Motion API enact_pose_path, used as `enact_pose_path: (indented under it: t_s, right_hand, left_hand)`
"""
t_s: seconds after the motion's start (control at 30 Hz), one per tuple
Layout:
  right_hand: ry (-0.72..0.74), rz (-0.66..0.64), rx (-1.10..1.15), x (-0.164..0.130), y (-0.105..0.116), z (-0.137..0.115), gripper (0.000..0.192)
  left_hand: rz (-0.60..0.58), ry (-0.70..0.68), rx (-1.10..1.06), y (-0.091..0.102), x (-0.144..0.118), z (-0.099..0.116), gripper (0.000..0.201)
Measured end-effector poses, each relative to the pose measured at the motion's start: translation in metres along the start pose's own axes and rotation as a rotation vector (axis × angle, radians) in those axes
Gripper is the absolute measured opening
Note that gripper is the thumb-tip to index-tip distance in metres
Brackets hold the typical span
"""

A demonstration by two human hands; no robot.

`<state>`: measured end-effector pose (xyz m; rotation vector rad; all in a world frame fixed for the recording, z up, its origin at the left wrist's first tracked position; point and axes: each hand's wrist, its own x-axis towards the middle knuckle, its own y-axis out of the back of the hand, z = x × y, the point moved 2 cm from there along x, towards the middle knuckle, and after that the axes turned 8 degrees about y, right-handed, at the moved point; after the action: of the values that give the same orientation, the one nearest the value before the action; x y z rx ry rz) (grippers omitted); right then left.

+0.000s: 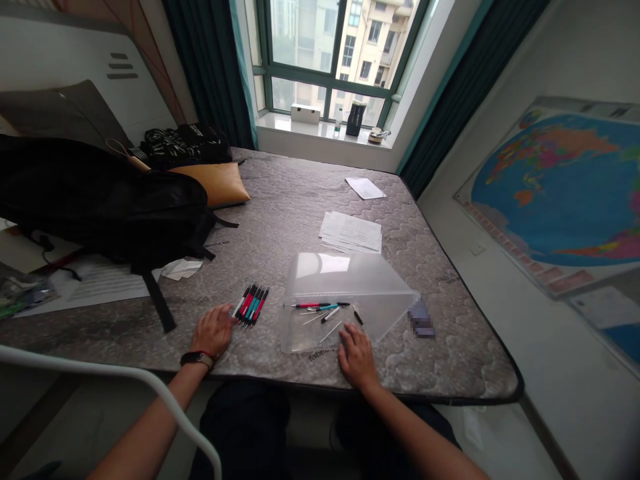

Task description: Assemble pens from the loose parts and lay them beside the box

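My left hand [214, 330] rests flat on the grey quilted mattress [280, 227], fingers spread, its fingertips touching a tight row of several red, teal and black pens [251, 305]. My right hand [356, 353] lies palm down on the near edge of a clear plastic folder [345, 297]. On the folder lie loose pens and pen parts [326, 310], just beyond my right fingers. Neither hand holds anything. A dark watch sits on my left wrist.
A black backpack [100, 200] and an orange cushion [215, 183] fill the left side. Stacked papers [351, 233] and a single sheet [365, 188] lie farther back. A white rail [150, 387] crosses near left. A world map [565, 193] hangs on the right wall.
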<state>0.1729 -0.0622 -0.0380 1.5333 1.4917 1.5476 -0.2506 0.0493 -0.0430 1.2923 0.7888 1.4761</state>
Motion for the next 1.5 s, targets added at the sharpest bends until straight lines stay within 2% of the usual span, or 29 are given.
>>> enact_pose_path:
  t_s: [0.23,0.37,0.43,0.5,0.57,0.67,0.73,0.8,0.83,0.9,1.0,1.1,1.23,1.33,1.5]
  right_hand:
    - [-0.020,-0.018,-0.010,0.002,0.002,-0.003,0.039]
    - [-0.038,-0.007,-0.022,0.000,0.002,-0.004,0.038]
    - [-0.050,-0.006,-0.028,-0.001,0.001,-0.004,0.038]
    - [-0.066,-0.007,-0.030,-0.002,0.000,-0.004,0.039]
    - [-0.079,-0.009,-0.027,-0.003,0.001,-0.003,0.040]
    - [-0.093,-0.025,-0.020,-0.002,0.002,-0.003,0.040]
    - [-0.099,-0.038,-0.016,-0.002,0.002,-0.002,0.041]
    - [-0.101,-0.043,-0.012,-0.003,0.002,-0.002,0.041]
    - [-0.102,-0.042,-0.009,-0.003,0.002,-0.002,0.041]
    - [-0.103,-0.036,-0.003,-0.003,0.001,-0.001,0.041]
    - [-0.103,-0.022,0.009,-0.003,0.001,-0.001,0.042]
    - [-0.103,-0.011,0.022,-0.004,0.002,0.000,0.041]
    - [-0.107,-0.008,0.029,-0.004,0.002,0.001,0.040]
    - [-0.104,-0.001,0.028,-0.005,0.001,0.002,0.041]
    - [-0.102,0.010,0.036,-0.005,0.000,0.002,0.040]
  left_hand:
    - [-0.007,0.048,-0.003,0.001,0.002,0.000,0.043]
    - [0.072,0.154,-0.075,0.012,0.004,0.002,0.045]
    - [0.165,0.232,-0.157,0.025,-0.001,0.011,0.045]
    - [0.311,0.332,-0.285,0.043,-0.018,0.031,0.046]
    - [0.347,0.359,-0.456,0.062,-0.045,0.064,0.045]
    - [0.185,0.240,-0.611,0.083,-0.087,0.128,0.027]
    - [-0.024,0.059,-0.653,0.086,-0.103,0.171,0.020]
    - [-0.242,-0.118,-0.641,0.078,-0.104,0.206,0.022]
    - [-0.310,-0.179,-0.613,0.071,-0.099,0.220,0.023]
    - [-0.349,-0.236,-0.548,0.055,-0.082,0.239,0.023]
    - [-0.372,-0.179,-0.403,0.029,-0.051,0.256,0.024]
    - [-0.457,-0.122,-0.238,0.009,-0.026,0.271,0.028]
    - [-0.549,-0.071,-0.057,-0.004,-0.004,0.287,0.026]
    - [-0.545,-0.026,0.013,-0.012,0.008,0.293,0.026]
    - [-0.544,0.014,0.013,-0.026,0.021,0.294,0.021]
